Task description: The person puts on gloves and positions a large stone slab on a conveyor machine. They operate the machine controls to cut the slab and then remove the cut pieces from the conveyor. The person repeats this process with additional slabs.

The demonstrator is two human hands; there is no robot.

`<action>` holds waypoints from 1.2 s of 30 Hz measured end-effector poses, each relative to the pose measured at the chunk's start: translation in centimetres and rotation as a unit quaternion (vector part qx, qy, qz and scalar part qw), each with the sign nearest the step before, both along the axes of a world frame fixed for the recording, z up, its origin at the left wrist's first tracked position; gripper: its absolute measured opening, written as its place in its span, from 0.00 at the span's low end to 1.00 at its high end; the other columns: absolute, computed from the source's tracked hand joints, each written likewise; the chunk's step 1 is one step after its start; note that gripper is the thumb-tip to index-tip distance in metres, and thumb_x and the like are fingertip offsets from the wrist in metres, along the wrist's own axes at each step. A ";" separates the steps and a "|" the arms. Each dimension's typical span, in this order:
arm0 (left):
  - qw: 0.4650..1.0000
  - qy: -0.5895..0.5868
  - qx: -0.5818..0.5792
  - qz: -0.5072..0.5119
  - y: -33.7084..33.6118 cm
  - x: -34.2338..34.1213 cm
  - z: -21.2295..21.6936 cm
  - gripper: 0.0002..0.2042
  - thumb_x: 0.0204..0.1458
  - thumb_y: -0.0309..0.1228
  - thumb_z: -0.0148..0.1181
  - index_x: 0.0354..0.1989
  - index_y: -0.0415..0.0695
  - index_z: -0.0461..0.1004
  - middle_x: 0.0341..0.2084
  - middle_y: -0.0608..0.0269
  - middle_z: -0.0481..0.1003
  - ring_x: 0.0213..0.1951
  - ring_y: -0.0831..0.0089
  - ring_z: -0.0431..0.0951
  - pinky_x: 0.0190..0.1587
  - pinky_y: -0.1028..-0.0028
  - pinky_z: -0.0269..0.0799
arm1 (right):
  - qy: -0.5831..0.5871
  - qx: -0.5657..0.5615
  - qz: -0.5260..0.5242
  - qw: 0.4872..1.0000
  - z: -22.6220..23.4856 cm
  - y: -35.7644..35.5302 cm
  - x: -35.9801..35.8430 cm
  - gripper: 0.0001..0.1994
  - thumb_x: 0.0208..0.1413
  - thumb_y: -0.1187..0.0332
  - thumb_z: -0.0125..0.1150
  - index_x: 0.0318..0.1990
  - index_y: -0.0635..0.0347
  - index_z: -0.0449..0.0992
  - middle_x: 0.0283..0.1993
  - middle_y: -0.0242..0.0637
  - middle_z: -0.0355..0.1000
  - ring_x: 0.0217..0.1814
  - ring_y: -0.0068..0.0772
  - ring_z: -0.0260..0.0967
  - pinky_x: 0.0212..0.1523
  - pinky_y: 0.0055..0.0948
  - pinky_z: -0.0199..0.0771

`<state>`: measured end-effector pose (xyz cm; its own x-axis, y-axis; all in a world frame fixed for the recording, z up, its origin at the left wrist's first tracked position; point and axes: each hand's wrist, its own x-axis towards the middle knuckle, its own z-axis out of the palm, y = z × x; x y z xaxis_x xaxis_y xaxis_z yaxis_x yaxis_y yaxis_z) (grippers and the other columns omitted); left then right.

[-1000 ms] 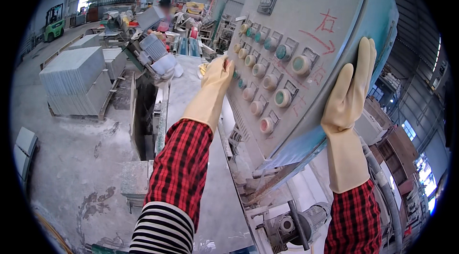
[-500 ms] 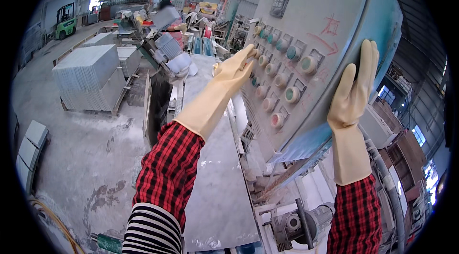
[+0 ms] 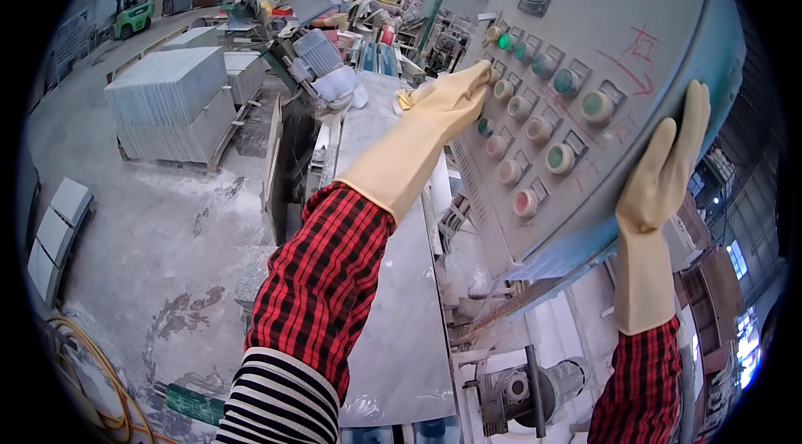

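A grey control cabinet (image 3: 618, 10) with rows of round green, red and pale buttons stands tilted in view on the right. My left hand (image 3: 447, 101), in a cream rubber glove, reaches to the left edge of the button rows. Its outstretched fingertips touch or cover a button there, which they hide; it holds nothing. Just above them a green button (image 3: 505, 41) is lit. My right hand (image 3: 666, 164), gloved alike, rests against the cabinet's right side with its fingers stretched upward and nothing in it.
Below my left arm runs a long wet pale slab (image 3: 388, 319). A motor (image 3: 514, 394) sits under the cabinet. Stacked slabs (image 3: 171, 93) stand on a pallet at left, with a green forklift (image 3: 132, 14) behind. Yellow hoses (image 3: 104, 377) lie at lower left.
The view has shifted, so cabinet and hands appear farther right. A green button in the top row is now lit. My left fingertips have drawn closer together at the panel.
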<state>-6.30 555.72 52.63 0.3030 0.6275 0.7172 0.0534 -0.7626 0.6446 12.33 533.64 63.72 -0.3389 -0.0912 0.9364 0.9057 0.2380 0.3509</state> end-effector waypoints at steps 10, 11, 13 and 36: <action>0.995 -0.048 0.091 -0.009 -4.7 -1.3 -1.3 0.26 0.63 0.21 0.49 0.72 0.40 0.59 0.62 0.53 0.73 0.64 0.67 0.72 0.67 0.73 0.64 | -0.012 0.026 -0.008 1.000 -0.2 0.0 0.6 0.24 0.72 0.63 0.45 0.66 0.76 0.65 0.70 0.60 0.62 0.76 0.61 0.55 0.75 0.49 0.50; 0.996 -0.011 0.089 0.014 -5.4 -1.2 -1.0 0.26 0.64 0.20 0.48 0.71 0.40 0.59 0.62 0.54 0.74 0.64 0.67 0.73 0.66 0.74 0.64 | -0.013 0.026 -0.005 1.000 -0.3 0.1 0.6 0.24 0.72 0.64 0.45 0.66 0.76 0.65 0.70 0.60 0.62 0.76 0.61 0.55 0.75 0.49 0.51; 0.992 -0.023 0.119 0.029 -4.8 -0.3 -1.5 0.25 0.64 0.20 0.48 0.71 0.40 0.61 0.61 0.53 0.74 0.63 0.67 0.74 0.66 0.74 0.65 | -0.033 0.037 0.006 0.999 -0.3 0.0 0.8 0.24 0.72 0.64 0.46 0.66 0.77 0.65 0.69 0.61 0.63 0.75 0.62 0.56 0.75 0.49 0.51; 0.967 -0.075 0.242 -0.036 -17.5 -0.8 -1.1 0.28 0.56 0.15 0.55 0.68 0.33 0.62 0.56 0.47 0.75 0.58 0.55 0.76 0.61 0.70 0.70 | -0.027 0.092 0.013 0.995 0.0 0.4 0.2 0.22 0.68 0.64 0.50 0.61 0.76 0.70 0.64 0.63 0.67 0.68 0.67 0.63 0.71 0.53 0.58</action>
